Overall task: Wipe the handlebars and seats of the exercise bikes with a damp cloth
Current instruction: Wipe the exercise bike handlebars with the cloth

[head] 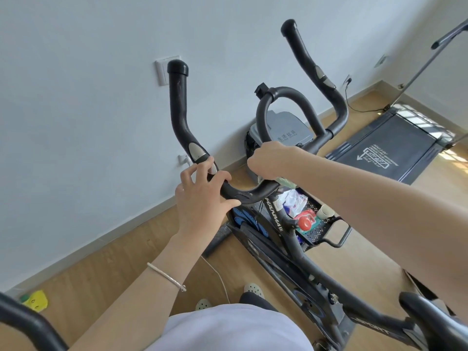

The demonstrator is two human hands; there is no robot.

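A black exercise bike's handlebars [178, 115] rise in front of me, with a left horn, a centre loop [283, 95] and a right horn [304, 54]. My left hand [202, 193] grips the lower bend of the left bar, just below its silver pulse sensor [196, 152]. My right hand [272, 159] is closed over the middle of the bar and holds a pale green cloth [285, 180] against it; only a bit of cloth shows under the hand. The black seat [430, 317] is at the lower right edge.
A black wire basket [316, 231] with a red-capped item, a cup and packets stands behind the bike frame [278, 231]. A grey bin [283, 130] stands by the wall, a treadmill [395, 150] at the right. Another black bar [27, 323] crosses the lower left corner. A white cable [217, 272] lies on the wooden floor.
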